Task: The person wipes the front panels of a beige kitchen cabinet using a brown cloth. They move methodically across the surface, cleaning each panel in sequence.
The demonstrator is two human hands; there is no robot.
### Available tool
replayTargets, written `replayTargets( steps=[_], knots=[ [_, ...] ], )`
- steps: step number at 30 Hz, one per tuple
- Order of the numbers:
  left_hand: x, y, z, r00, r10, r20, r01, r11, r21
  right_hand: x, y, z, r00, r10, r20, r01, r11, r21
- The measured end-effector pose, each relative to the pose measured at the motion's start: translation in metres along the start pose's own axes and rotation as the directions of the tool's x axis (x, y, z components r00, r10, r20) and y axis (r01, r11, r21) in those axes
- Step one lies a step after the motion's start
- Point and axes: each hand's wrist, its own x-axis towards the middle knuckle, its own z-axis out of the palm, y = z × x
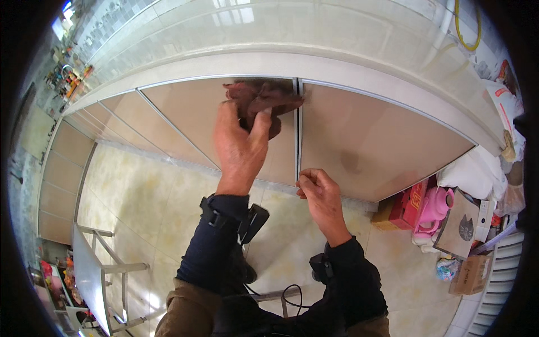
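Note:
My left hand (241, 149) is closed around a crumpled dark reddish-brown cloth (258, 101). The cloth lies against the upper part of a beige cabinet door (202, 112), close to its metal-trimmed right edge. Lower down, my right hand (321, 202) has its fingers curled at the bottom of the dark gap between this door and the neighbouring cabinet door (382, 140). Its fingertips seem to grip a door edge there, partly hidden by the hand itself.
Above the doors runs a pale glossy countertop (252, 36). A metal-legged stool (92, 275) stands on the tiled floor at left. At right are a pink thermos jug (435, 208), a red box (409, 205), a white sack (469, 174) and a cardboard carton (470, 275).

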Motion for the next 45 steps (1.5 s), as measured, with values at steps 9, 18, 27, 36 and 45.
replayTargets(
  steps=[9, 18, 27, 36, 45],
  knots=[
    [-0.038, -0.058, 0.050, 0.976, 0.161, 0.144, -0.190, 0.956, 0.222, 0.003, 0.005, -0.017, 0.998, -0.062, -0.026, 0.064, 0.995, 0.070],
    [-0.030, -0.079, 0.017, 0.978, 0.010, 0.207, -0.044, 0.986, 0.161, 0.007, -0.003, -0.025, 0.998, 0.047, -0.039, -0.045, 0.998, 0.045],
    [0.071, -0.124, -0.086, 0.976, 0.127, -0.180, -0.081, 0.967, 0.241, 0.003, -0.006, -0.025, 1.000, -0.019, -0.020, 0.020, 0.998, 0.064],
    [0.117, -0.136, -0.127, 0.972, 0.007, -0.233, 0.089, 0.912, 0.400, -0.004, -0.042, -0.030, 0.838, -0.535, -0.105, 0.486, 0.820, -0.303],
    [0.120, -0.151, -0.130, 0.976, 0.094, -0.196, 0.005, 0.892, 0.451, 0.014, -0.276, -0.118, 0.341, -0.918, 0.204, 0.477, -0.019, -0.879]
  ],
)
